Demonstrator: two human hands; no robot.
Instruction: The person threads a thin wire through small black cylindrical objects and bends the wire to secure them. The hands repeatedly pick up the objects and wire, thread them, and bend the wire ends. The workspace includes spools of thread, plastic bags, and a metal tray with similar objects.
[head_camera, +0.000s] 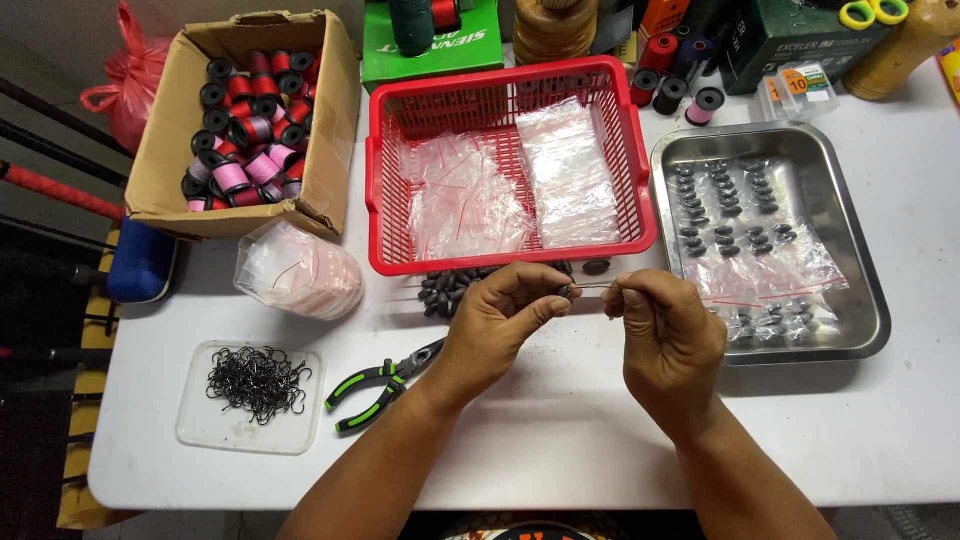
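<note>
sinker: a small dark sinker (564, 291) sits in the fingertips, above the white table (560, 430), near the red basket (640, 235).
feel: likely hard, small, heavy; easy to drop. Pinch its sides.
left hand (500, 320): pinched tight on the sinker.
right hand (665, 330): pinched on a thin wire (595, 287).

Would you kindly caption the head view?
Left hand pinches a small dark sinker; right hand holds thin wire.
</note>
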